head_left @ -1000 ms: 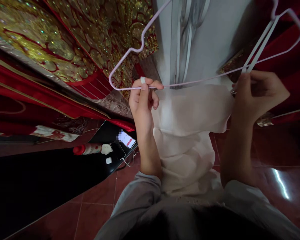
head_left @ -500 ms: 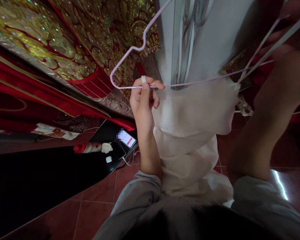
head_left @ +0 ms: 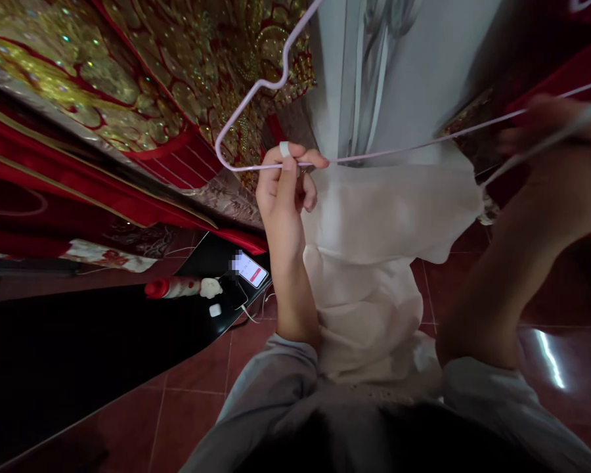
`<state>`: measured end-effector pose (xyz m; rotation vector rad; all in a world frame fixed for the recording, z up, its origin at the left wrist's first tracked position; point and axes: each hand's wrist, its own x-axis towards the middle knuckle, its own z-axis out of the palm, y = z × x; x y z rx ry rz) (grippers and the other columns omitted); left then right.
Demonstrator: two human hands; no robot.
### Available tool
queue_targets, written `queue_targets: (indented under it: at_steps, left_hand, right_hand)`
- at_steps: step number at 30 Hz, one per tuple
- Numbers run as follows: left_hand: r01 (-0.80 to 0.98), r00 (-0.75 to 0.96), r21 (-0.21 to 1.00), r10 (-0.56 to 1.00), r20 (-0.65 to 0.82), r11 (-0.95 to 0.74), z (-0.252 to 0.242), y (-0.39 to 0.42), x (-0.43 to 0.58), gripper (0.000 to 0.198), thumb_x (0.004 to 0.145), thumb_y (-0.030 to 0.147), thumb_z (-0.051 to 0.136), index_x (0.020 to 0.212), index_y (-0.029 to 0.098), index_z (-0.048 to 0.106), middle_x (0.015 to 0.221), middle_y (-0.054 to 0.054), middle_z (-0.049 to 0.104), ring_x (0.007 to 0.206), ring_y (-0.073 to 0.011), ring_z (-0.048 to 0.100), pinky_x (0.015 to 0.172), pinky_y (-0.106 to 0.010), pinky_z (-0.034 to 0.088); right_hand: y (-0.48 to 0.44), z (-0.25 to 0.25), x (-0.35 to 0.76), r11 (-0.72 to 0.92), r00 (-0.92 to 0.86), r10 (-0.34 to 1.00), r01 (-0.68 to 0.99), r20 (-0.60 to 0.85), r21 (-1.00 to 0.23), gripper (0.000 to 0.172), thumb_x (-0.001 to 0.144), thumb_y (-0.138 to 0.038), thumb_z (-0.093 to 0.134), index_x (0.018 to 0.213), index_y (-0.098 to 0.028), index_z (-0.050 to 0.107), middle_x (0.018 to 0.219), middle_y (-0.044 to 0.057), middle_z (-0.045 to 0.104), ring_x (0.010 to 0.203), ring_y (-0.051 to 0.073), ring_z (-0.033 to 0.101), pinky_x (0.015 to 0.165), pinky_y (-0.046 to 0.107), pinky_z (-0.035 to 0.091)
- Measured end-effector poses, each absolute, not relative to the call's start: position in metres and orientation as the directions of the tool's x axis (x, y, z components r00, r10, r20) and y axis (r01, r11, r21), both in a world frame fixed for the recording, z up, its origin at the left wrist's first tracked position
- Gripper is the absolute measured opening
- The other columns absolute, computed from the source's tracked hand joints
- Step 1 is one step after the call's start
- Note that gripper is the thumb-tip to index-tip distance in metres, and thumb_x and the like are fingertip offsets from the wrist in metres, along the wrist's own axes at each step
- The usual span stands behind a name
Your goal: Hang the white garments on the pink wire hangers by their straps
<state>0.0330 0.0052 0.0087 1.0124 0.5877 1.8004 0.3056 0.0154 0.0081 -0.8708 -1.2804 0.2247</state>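
My left hand (head_left: pixel 285 180), with a white band round one finger, pinches the bottom bar of a pale lilac clothes hanger (head_left: pixel 246 102) near its rounded corner. From there the bar slants up to the right, passing by my right hand (head_left: pixel 566 157). That hand is smeared by motion, with a thin light strap (head_left: pixel 526 154) drawn taut into its fingers. The strap runs from the upper right corner of a cream garment (head_left: pixel 394 210), which hangs in loose folds below the bar and against my front. The hanger's top is out of view.
Gold-sequinned red garments (head_left: pixel 162 85) hang at the left. A black table (head_left: pixel 103 348) carries a lit phone (head_left: pixel 251 269), a red-capped bottle (head_left: pixel 172 289), a small white case (head_left: pixel 215 310) and cables. A grey-white panel (head_left: pixel 423 72) stands ahead; red tiles (head_left: pixel 192 407) cover the floor.
My right hand has come down and slightly nearer, the strap swinging lower with it. The garment's upper right corner has shifted right. My left hand stays almost still on the hanger.
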Motion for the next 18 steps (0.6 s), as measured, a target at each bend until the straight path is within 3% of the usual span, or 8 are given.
queue_targets:
  at_steps: [1,5,9,11,13,15,18]
  left_hand:
    - [-0.508,-0.202,0.748,0.903,0.380,-0.428,0.009,0.005,0.034,0.022,0.106,0.023,0.051,0.092,0.021,0.068,0.085,-0.004,0.069,0.043,-0.0086,0.029,0.045,-0.026,0.020]
    - [-0.465,-0.241,0.772,0.901,0.360,-0.432,0.009,0.002,0.034,0.018,0.103,0.022,0.054,0.092,0.021,0.068,0.089,-0.005,0.072,0.043,-0.0090,0.030,0.043,-0.026,0.023]
    - [-0.327,-0.379,0.833,0.869,0.317,-0.446,0.002,0.001,0.023,0.021,0.105,0.018,0.050,0.105,0.022,0.070,0.112,-0.007,0.073,0.051,-0.0089,0.044,0.046,-0.025,0.031]
    - [-0.200,-0.545,0.855,0.780,0.309,-0.478,-0.004,0.004,0.012,0.025,0.106,0.012,0.046,0.108,0.022,0.069,0.120,-0.004,0.071,0.062,-0.0096,0.054,0.049,-0.024,0.035]
    - [-0.069,-0.685,0.850,0.644,0.340,-0.522,-0.008,0.008,0.000,0.024,0.106,0.007,0.047,0.108,0.021,0.067,0.120,-0.002,0.069,0.084,-0.0119,0.063,0.060,-0.023,0.043]
    - [0.010,-0.708,0.828,0.581,0.402,-0.561,-0.008,0.011,-0.012,0.019,0.104,0.005,0.056,0.112,0.020,0.064,0.122,-0.001,0.067,0.116,-0.0174,0.062,0.083,-0.026,0.051]
    - [-0.042,-0.570,0.819,0.687,0.451,-0.572,0.002,0.012,-0.024,0.031,0.095,0.006,0.071,0.121,0.021,0.062,0.133,0.000,0.064,0.143,-0.0268,0.047,0.110,-0.037,0.043]
  right_hand:
    - [0.014,0.012,0.287,0.707,0.287,0.554,0.334,0.781,-0.624,0.023,0.084,-0.023,0.067,0.100,-0.030,0.081,0.088,-0.003,0.075,0.074,0.012,0.069,0.065,0.029,0.051]
    - [0.012,0.019,0.252,0.652,-0.006,0.680,0.463,0.733,-0.601,0.037,0.082,-0.009,0.061,0.105,-0.031,0.080,0.099,-0.003,0.077,0.086,0.013,0.071,0.068,0.028,0.052]
    - [0.013,0.013,0.255,0.660,0.119,0.648,0.406,0.753,-0.632,0.038,0.079,-0.005,0.060,0.100,-0.029,0.081,0.092,-0.002,0.077,0.081,0.011,0.070,0.069,0.027,0.050]
    - [0.015,0.008,0.256,0.664,0.156,0.636,0.389,0.756,-0.639,0.038,0.078,-0.005,0.061,0.099,-0.029,0.081,0.090,-0.002,0.077,0.076,0.010,0.069,0.066,0.026,0.048]
    - [0.017,0.004,0.255,0.646,0.171,0.650,0.390,0.741,-0.656,0.036,0.075,-0.007,0.065,0.098,-0.029,0.081,0.091,-0.001,0.078,0.072,0.010,0.066,0.062,0.025,0.044]
    - [0.020,0.001,0.254,0.631,0.181,0.667,0.381,0.723,-0.676,0.034,0.073,-0.009,0.069,0.097,-0.029,0.082,0.091,0.000,0.077,0.067,0.009,0.063,0.058,0.025,0.040]
    - [0.022,-0.002,0.253,0.626,0.181,0.686,0.346,0.705,-0.698,0.034,0.072,-0.012,0.071,0.099,-0.030,0.081,0.091,0.000,0.076,0.063,0.008,0.059,0.056,0.025,0.038]
